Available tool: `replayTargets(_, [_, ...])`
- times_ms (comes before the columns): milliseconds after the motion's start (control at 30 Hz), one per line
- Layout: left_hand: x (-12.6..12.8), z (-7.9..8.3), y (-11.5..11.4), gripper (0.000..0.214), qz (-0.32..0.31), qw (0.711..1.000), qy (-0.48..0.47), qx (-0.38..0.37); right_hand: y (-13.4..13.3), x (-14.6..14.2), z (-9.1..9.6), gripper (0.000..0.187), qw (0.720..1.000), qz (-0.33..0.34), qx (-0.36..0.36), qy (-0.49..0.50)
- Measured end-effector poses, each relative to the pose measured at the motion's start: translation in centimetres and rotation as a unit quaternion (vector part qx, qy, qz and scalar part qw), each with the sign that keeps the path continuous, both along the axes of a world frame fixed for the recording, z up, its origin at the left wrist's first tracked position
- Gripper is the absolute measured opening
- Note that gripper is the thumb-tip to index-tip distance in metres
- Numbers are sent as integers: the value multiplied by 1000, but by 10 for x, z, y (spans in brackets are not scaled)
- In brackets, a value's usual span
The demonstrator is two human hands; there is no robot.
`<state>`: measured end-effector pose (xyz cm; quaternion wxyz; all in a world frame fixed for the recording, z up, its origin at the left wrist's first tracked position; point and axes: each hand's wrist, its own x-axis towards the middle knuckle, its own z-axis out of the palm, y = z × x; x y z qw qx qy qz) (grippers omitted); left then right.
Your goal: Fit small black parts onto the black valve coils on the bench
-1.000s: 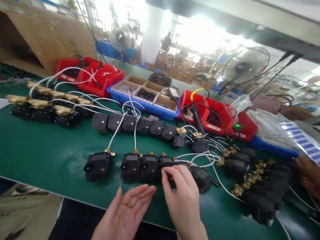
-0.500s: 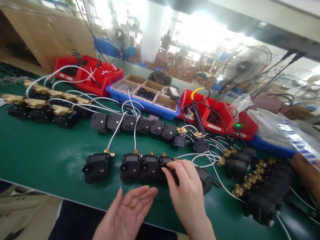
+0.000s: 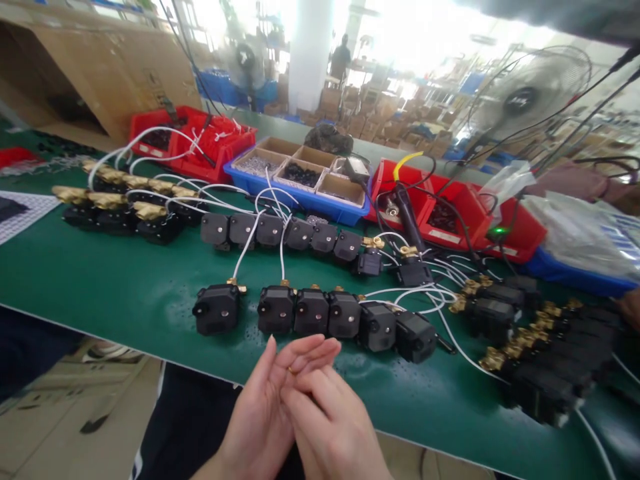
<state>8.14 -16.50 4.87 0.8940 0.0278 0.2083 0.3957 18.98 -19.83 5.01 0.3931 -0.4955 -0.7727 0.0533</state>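
My left hand (image 3: 267,407) lies palm up over the table's near edge with its fingers stretched out. A small brass-coloured piece (image 3: 291,368) sits on the palm. My right hand (image 3: 333,420) rests against it, fingertips pressed into that palm; what they pinch is hidden. Just beyond the hands, a row of several black valve units (image 3: 311,311) with white wires lies on the green mat (image 3: 100,287). One more unit (image 3: 216,309) lies apart at the left.
A second row of black units (image 3: 280,233) lies farther back, with brass-topped ones (image 3: 115,207) at the left and a pile (image 3: 540,347) at the right. Behind stand a blue parts tray (image 3: 300,193), red bins (image 3: 190,143), a screwdriver (image 3: 407,213) and a fan (image 3: 525,100).
My right hand has left the row of black units and come back to my left palm. My left hand has risen slightly. The camera has shifted left and down.
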Motion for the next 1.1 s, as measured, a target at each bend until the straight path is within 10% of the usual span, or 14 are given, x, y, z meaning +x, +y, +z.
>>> replayTargets(333, [26, 11, 1, 68, -13, 997, 68, -18, -6, 24, -1, 22, 998, -3, 45, 35])
replayTargets(567, [34, 0, -4, 61, -16, 999, 45, 15, 5, 86, 16, 14, 978, -190, 90, -1])
replayTargets(1100, [33, -14, -4, 58, -18, 999, 33, 27, 19, 98, 3, 13, 979, -164, 110, -51])
